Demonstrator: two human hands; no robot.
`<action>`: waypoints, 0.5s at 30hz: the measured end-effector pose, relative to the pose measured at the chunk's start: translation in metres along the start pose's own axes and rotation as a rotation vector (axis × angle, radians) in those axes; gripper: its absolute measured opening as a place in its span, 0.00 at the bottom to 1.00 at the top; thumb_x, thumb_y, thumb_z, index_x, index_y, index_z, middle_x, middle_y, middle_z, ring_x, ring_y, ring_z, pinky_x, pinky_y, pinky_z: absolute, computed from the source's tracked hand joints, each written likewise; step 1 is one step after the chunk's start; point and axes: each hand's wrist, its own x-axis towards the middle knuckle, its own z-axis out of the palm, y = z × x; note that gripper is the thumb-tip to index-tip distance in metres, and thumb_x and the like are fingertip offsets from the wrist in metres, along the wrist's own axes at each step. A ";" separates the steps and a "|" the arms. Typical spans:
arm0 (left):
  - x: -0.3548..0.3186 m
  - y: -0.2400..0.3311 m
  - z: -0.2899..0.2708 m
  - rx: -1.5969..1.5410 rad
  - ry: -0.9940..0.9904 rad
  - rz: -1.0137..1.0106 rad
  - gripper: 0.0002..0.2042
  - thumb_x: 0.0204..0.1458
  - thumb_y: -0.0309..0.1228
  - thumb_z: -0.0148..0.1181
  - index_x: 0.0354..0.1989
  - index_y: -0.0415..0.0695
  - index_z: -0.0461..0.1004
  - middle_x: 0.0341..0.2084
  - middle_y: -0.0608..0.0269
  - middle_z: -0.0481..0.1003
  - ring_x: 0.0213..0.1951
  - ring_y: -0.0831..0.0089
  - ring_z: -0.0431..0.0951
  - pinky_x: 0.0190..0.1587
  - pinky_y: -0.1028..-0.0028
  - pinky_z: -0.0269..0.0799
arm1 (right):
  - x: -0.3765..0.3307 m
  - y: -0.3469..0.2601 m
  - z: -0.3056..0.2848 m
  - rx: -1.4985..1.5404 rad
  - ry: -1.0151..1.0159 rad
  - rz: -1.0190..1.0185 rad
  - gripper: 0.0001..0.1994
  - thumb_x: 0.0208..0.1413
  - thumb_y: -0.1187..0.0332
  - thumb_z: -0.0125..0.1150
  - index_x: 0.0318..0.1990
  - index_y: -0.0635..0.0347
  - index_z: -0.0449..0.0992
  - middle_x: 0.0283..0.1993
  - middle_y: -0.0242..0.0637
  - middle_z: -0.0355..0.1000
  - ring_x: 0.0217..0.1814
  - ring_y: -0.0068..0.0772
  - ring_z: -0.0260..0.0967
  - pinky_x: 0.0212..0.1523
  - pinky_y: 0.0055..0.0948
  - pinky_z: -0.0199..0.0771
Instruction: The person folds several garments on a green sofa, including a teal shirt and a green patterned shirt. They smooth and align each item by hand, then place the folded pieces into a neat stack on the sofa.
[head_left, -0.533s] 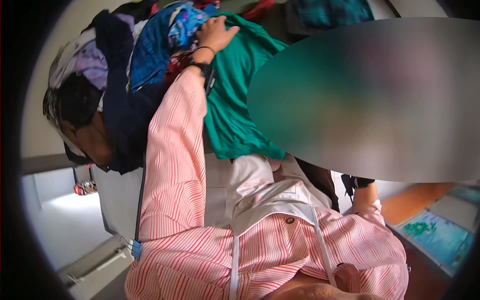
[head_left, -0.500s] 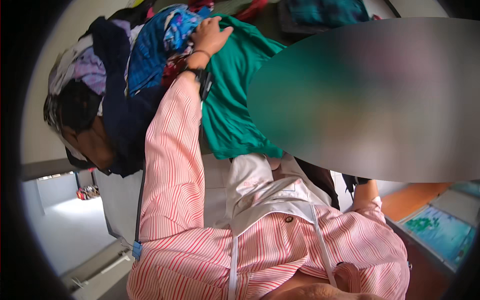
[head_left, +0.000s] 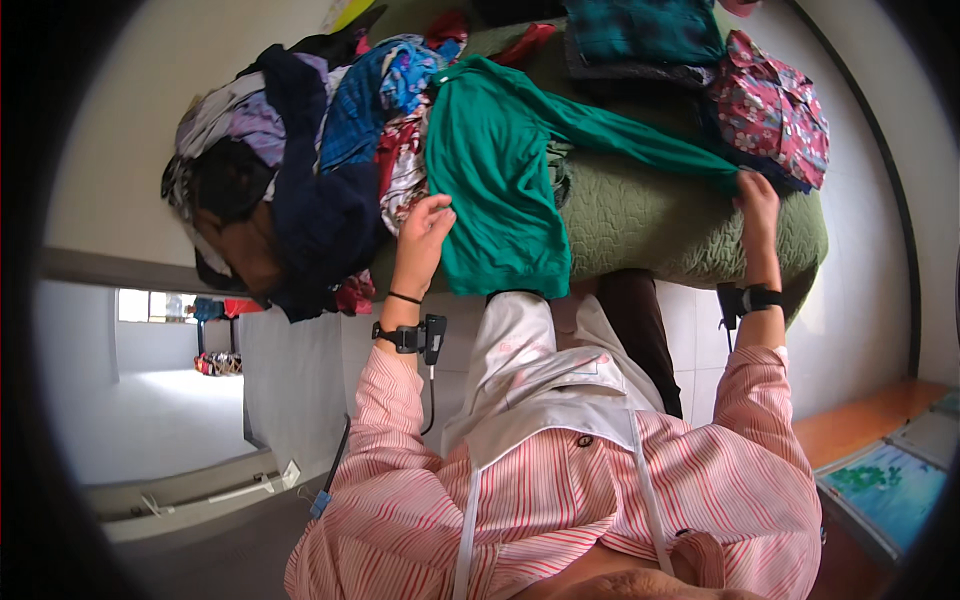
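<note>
Olive quilted bedcover (head_left: 650, 215): open stretch at 2 o'clock, rounded edge near 3; pale floor (head_left: 860, 310) beyond. Green long-sleeved top (head_left: 495, 190): at 12, long axis 12-to-6, hem (head_left: 510, 288) toward 6, sleeve (head_left: 640, 140) toward 4. Right hand (head_left: 758, 205): fingertips pinching sleeve end. Left hand (head_left: 424, 228): half-curled at top's left edge, grip indeterminable.

no text is legible; faint print (head_left: 525, 346) marks the apron (head_left: 560, 440).

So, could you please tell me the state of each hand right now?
Left hand: fingers loosely curled at the edge of the green top; grip cannot be told.
Right hand: closed, holding the end of the green sleeve.
</note>
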 end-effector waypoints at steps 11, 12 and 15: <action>-0.074 -0.031 0.015 -0.112 0.024 -0.200 0.11 0.60 0.34 0.58 0.48 0.45 0.73 0.43 0.68 0.78 0.41 0.81 0.76 0.41 0.80 0.69 | 0.005 0.036 0.060 0.163 0.179 0.162 0.23 0.47 0.69 0.72 0.51 0.66 0.75 0.43 0.35 0.76 0.44 0.30 0.72 0.47 0.30 0.71; -0.085 -0.034 0.015 -0.116 0.029 -0.204 0.11 0.60 0.34 0.58 0.49 0.45 0.73 0.43 0.68 0.78 0.42 0.81 0.76 0.42 0.80 0.69 | -0.002 0.026 0.077 0.208 0.173 0.241 0.21 0.49 0.71 0.70 0.51 0.67 0.75 0.43 0.35 0.76 0.43 0.29 0.72 0.47 0.28 0.71; -0.100 -0.037 0.012 -0.120 0.001 -0.141 0.12 0.60 0.32 0.57 0.50 0.44 0.72 0.44 0.67 0.78 0.42 0.80 0.76 0.43 0.79 0.70 | 0.004 -0.003 0.102 0.400 0.126 0.153 0.17 0.52 0.75 0.65 0.50 0.67 0.76 0.42 0.34 0.76 0.42 0.25 0.71 0.46 0.24 0.70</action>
